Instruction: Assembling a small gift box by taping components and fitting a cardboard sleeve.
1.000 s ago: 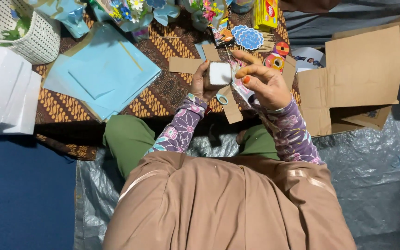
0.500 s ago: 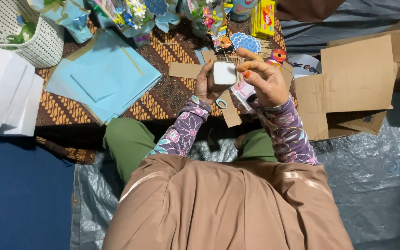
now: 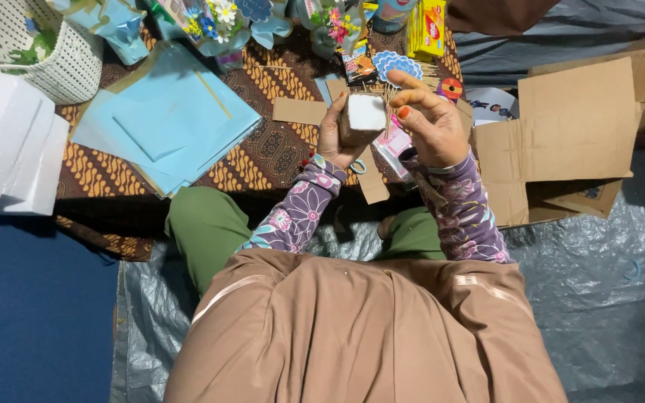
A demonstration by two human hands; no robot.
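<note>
My left hand (image 3: 335, 136) around a white foam block (image 3: 366, 113), my right hand (image 3: 431, 119) pinching thin wooden sticks (image 3: 390, 104) at its three o'clock.

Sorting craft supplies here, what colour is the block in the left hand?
White foam block, cardboard-brown sides, held by the left hand; head view.

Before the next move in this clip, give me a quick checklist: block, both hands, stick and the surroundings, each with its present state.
1. White foam block gripped in the left hand: ok.
2. Right hand pinches something thin beside the block: ok; whether it is one stick, cannot tell.
3. Stick touching the foam: cannot tell, fingers hide the tip.
4. Block face in view of the head camera: ok.
5. Light blue paper sheets lie apart from both hands: ok.
6. Flattened cardboard close beside the right hand, not touching: ok.
</note>
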